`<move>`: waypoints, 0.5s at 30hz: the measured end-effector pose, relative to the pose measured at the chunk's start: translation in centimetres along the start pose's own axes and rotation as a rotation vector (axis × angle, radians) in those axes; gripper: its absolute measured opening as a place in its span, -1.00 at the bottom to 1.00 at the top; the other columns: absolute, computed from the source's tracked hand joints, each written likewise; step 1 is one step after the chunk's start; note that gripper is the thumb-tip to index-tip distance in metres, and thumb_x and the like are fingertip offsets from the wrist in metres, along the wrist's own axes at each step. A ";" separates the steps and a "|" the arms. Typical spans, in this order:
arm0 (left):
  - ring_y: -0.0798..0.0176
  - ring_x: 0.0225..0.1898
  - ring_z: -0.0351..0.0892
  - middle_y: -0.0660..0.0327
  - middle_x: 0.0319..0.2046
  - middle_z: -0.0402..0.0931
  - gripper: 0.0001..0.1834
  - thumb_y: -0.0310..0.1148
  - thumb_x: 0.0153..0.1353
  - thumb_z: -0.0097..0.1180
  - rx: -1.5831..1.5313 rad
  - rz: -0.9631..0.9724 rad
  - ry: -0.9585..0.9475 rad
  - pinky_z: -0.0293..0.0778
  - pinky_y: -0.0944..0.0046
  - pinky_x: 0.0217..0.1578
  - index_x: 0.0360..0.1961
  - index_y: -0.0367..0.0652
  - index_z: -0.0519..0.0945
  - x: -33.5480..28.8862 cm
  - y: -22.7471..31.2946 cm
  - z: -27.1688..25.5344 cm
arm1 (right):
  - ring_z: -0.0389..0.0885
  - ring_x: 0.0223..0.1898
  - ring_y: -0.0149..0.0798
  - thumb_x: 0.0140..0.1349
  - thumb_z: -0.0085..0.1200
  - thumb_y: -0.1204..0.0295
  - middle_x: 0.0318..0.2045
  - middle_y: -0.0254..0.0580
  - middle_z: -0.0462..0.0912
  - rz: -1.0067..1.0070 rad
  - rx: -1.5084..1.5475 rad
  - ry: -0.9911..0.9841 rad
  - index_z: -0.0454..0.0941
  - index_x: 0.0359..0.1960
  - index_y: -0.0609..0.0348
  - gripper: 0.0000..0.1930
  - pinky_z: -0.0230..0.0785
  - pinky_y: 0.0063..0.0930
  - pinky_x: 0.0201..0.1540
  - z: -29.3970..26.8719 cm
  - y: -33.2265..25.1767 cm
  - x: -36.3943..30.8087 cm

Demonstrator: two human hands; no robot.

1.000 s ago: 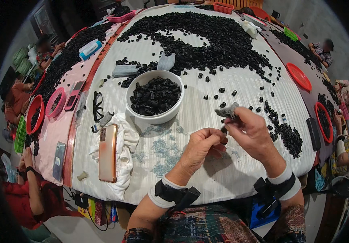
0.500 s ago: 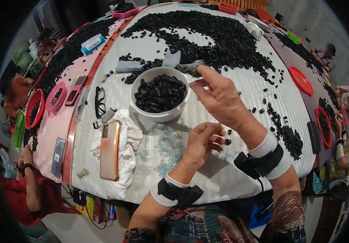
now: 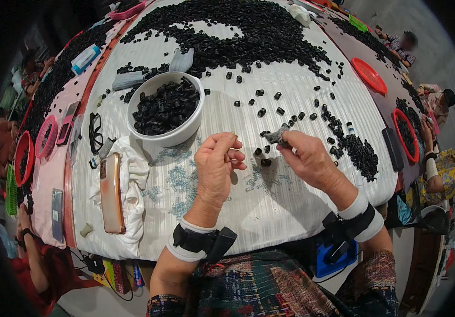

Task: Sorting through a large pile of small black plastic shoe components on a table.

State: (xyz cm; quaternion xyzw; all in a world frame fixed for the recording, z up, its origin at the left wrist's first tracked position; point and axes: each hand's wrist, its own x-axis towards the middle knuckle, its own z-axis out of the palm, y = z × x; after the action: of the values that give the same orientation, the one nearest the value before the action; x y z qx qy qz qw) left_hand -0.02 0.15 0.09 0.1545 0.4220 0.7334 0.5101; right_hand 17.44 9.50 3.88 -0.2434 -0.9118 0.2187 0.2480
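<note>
Right hand [image 3: 308,157] is pinching a crumpled grey cloth [image 3: 276,135] in its fingers, near loose black parts [image 3: 265,162] lying on the tablecloth [image 3: 259,216]. Left hand [image 3: 214,165] is hovering half-curled, contents indeterminable; beyond it, leftward, a white bowl [image 3: 173,139] is holding more black parts.

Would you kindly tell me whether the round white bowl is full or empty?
The white bowl is nearly full: small chunky black pieces rise close to its rim.
</note>
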 end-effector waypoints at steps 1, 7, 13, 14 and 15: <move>0.41 -0.53 0.49 0.23 -0.44 0.49 -0.82 -0.30 0.22 0.10 0.006 0.003 0.003 0.47 0.36 -0.55 -0.31 -0.21 0.52 0.0 0.0 0.1 | 0.47 -0.51 -0.05 0.09 0.02 0.63 -0.54 -0.06 0.43 0.028 0.007 -0.035 0.36 -0.40 0.31 -0.91 0.36 -0.28 -0.42 0.1 0.0 -0.3; 0.41 -0.54 0.50 0.23 -0.44 0.51 -0.82 -0.31 0.21 0.12 0.068 -0.057 -0.036 0.48 0.37 -0.58 -0.30 -0.21 0.51 0.0 0.1 0.1 | 0.53 -0.39 -0.08 -0.01 0.05 0.63 -0.44 -0.09 0.49 -0.047 -0.130 -0.089 0.40 -0.28 0.23 -0.78 0.43 -0.23 -0.37 2.4 0.0 -0.7; 0.44 -0.56 0.56 0.22 -0.45 0.54 -0.84 -0.36 0.19 0.15 0.143 -0.089 -0.082 0.51 0.46 -0.64 -0.29 -0.22 0.52 0.1 -0.3 0.0 | 0.56 -0.37 -0.09 -0.04 0.09 0.62 -0.41 -0.12 0.49 -0.005 -0.191 -0.051 0.42 -0.21 0.18 -0.70 0.47 -0.29 -0.37 3.1 0.1 -0.9; 0.44 -0.56 0.56 0.22 -0.45 0.54 -0.84 -0.36 0.19 0.15 0.144 -0.086 -0.080 0.51 0.46 -0.64 -0.29 -0.22 0.52 0.0 -0.2 0.1 | 0.55 -0.38 -0.09 -0.04 0.10 0.63 -0.40 -0.11 0.47 -0.003 -0.141 -0.009 0.41 -0.20 0.19 -0.69 0.47 -0.29 -0.37 2.5 -0.3 -0.8; 0.44 -0.55 0.57 0.23 -0.44 0.55 -0.84 -0.37 0.19 0.16 0.168 -0.100 -0.097 0.52 0.46 -0.63 -0.28 -0.23 0.52 -0.1 -0.2 0.1 | 0.55 -0.38 -0.09 -0.05 0.11 0.63 -0.40 -0.10 0.46 -0.001 -0.091 0.034 0.40 -0.19 0.21 -0.67 0.47 -0.29 -0.38 2.1 -0.7 -0.6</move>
State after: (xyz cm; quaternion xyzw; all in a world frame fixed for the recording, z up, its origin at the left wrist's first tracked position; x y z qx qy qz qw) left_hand 0.21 0.18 0.01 0.2106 0.4643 0.6605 0.5511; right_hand 16.52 8.05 2.35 -0.2578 -0.9167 0.1727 0.2519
